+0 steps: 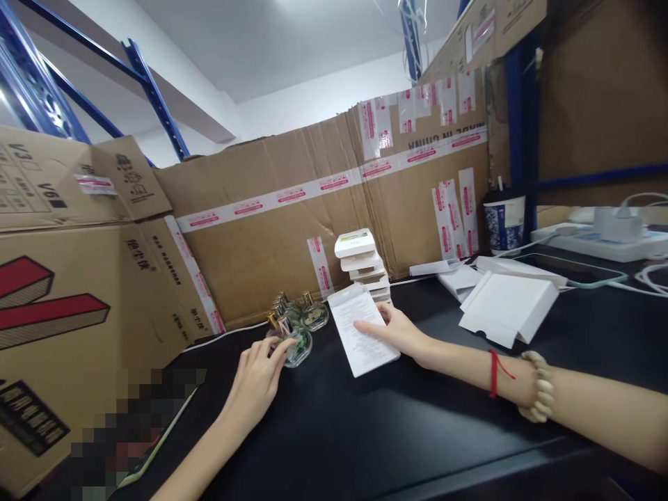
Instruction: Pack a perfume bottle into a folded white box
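Note:
My left hand has its thumb and fingers closed around a clear glass perfume bottle with something green showing in it. Right behind it on the black table stand several more perfume bottles with gold and silver necks. A white box with small printed text on its face is gripped in my right hand, thumb across the front and fingers mostly hidden behind. The box is tilted, just right of the bottles. Behind it rises a stack of white boxes, partly covered by it.
Unfolded white cartons lie on the right, near a phone and a white power strip with cables. A blue patterned cup stands at the back right. Taped cardboard walls enclose the table's back and left.

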The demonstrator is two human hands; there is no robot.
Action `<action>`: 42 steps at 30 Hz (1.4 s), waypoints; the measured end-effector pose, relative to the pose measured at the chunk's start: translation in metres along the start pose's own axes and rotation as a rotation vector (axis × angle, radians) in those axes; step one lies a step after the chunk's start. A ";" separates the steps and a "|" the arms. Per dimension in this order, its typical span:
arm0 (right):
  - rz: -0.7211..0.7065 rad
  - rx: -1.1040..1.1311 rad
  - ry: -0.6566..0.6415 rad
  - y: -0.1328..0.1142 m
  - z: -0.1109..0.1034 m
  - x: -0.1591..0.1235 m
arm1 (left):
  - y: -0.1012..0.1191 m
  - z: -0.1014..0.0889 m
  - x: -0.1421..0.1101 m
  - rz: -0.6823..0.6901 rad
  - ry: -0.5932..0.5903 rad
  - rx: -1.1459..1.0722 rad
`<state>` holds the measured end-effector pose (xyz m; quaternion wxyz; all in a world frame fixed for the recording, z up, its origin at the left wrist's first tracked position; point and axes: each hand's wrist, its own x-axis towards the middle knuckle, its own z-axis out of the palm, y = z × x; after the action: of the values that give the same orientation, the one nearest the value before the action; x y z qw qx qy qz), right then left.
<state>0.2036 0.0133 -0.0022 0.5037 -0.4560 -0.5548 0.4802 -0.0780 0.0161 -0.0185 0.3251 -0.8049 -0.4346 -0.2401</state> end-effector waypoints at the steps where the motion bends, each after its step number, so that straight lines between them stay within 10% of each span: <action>1: -0.006 -0.007 -0.006 0.000 0.000 0.001 | -0.001 0.000 -0.002 -0.013 0.013 0.021; 22: -0.240 -0.115 -0.121 0.008 -0.004 0.009 | -0.005 0.001 -0.013 -0.155 -0.038 0.242; 32: -0.377 -0.232 -0.139 0.006 -0.006 0.008 | 0.039 -0.018 0.028 -0.108 0.225 0.239; 42: -0.544 -0.546 -0.077 0.007 -0.027 0.017 | 0.059 0.019 0.100 -0.473 -0.290 -0.250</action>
<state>0.2297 0.0333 -0.0065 0.4513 -0.3913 -0.7814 0.1806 0.0247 0.0602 0.0168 0.0931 -0.7410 -0.6190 -0.2432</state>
